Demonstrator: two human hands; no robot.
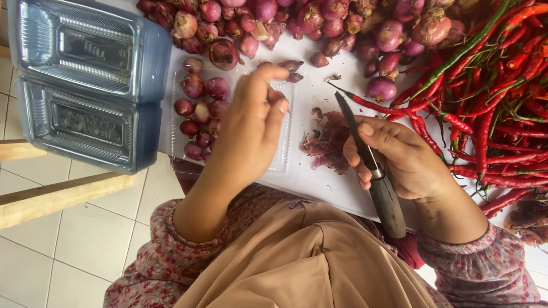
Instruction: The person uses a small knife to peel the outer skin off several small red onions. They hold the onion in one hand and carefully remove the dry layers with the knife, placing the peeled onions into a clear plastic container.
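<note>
1. Floor point(85, 245): pale tiles, wooden rails across, left of the bench.
2. Clear lidded containers point(85, 80): stacked, overhanging the bench's left edge.
3. Bench point(319, 177): white top.
4. Open tray point(188, 154): peeled shallots inside.
5. Left hand point(251, 125): over the tray, grip pinching a shallot point(276, 96).
6. Peelings point(325, 142): mid-bench.
7. Right hand point(399, 159): grip closed on a dark-handled knife point(371, 171).
8. Red chillies point(496, 102): heaped at the right edge.

Soft, even daylight lit the scene; shadows were faint, focus was sharp, and edges bowed slightly.
</note>
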